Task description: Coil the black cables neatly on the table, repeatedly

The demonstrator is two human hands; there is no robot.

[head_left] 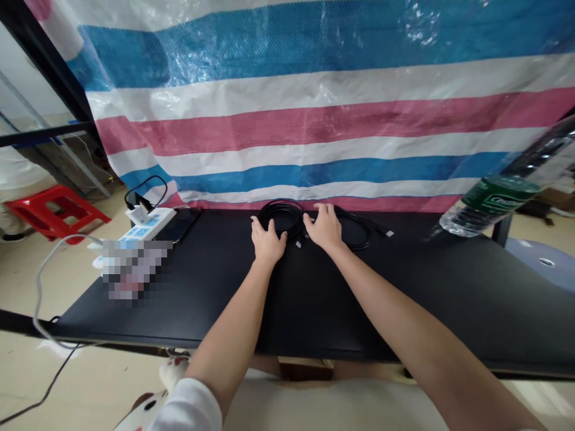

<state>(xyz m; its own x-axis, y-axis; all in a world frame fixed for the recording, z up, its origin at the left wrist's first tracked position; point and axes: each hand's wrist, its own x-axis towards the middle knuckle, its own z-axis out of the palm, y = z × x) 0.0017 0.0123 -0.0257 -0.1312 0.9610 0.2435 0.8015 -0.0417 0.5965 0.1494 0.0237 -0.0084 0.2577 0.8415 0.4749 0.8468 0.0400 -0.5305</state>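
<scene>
Two coils of black cable lie side by side at the back of the black table. My left hand (268, 240) rests at the near left edge of the left cable coil (282, 205), its fingers spread. Between the two coils is my right hand (324, 226), touching or just above the left side of the right cable coil (363, 224). Its thumb stands apart from the slightly bent fingers, with nothing seen held in them. A small pale connector end (299, 244) shows by the left coil, and another connector end (390, 234) sticks out from the right one.
The black table (215, 299) meets a striped plastic sheet (314, 131) at the back. On the left are a white power strip (155, 222) with plugs and a dark phone (186, 226). A water bottle (489, 203) stands at the right. A red stool (58, 209) is beyond the table.
</scene>
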